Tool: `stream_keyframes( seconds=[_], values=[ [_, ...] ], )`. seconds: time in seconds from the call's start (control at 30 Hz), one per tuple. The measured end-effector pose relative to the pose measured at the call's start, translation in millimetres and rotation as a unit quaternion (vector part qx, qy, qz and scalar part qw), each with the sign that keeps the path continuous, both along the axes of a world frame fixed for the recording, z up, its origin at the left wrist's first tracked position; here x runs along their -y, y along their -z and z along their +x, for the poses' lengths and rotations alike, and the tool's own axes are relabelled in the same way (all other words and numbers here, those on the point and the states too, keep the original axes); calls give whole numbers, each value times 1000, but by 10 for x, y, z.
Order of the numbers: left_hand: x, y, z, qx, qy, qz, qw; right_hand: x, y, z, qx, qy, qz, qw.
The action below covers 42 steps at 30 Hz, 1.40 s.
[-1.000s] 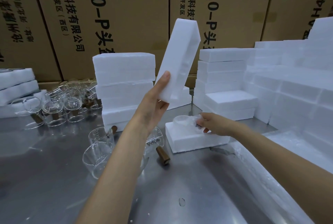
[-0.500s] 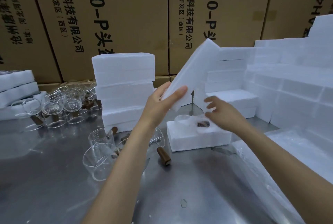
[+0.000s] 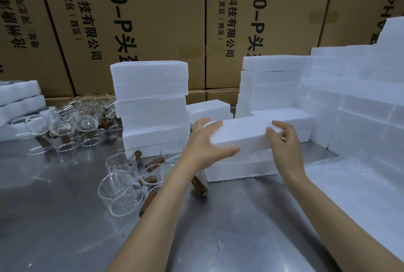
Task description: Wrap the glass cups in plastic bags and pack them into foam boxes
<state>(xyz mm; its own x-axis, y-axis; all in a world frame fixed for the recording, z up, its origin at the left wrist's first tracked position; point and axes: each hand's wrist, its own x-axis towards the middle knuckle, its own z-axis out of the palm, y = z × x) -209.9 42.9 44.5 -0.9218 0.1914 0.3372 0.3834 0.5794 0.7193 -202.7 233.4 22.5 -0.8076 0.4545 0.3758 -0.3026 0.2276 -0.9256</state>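
The left hand [image 3: 209, 147] and right hand [image 3: 284, 140] each clasp an end of a white rectangular foam lid [image 3: 240, 133], fingers curled around its edges, holding it level just over the white foam box base [image 3: 238, 168], probably to seat it squarely. The base's contents are hidden. Unwrapped clear glass cups with brown wooden handles [image 3: 122, 186] lie nearby on the steel table [image 3: 65, 217].

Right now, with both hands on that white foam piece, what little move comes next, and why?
Probably press the foam lid straight down onto the foam box beneath it. The left hand and right hand hold its two ends, and it sits nearly level above the box, but its left end looks slightly raised, so it does not seem fully seated.
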Motion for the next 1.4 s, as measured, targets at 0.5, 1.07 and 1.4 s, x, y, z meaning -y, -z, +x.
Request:
stream_keyframes(
  seconds=[0.5, 1.07, 1.4],
  values=[
    [-66, -67, 30, 85, 3, -155, 984, 13, 119, 21, 45, 50, 30, 997],
    [-249, -163, 16, 211, -96, 76, 970, 30, 55, 29, 110, 49, -56, 991],
    [-208, -200, 55, 220, -100, 126, 962, -36, 58, -38, 128, 25, -106, 986]
  ],
)
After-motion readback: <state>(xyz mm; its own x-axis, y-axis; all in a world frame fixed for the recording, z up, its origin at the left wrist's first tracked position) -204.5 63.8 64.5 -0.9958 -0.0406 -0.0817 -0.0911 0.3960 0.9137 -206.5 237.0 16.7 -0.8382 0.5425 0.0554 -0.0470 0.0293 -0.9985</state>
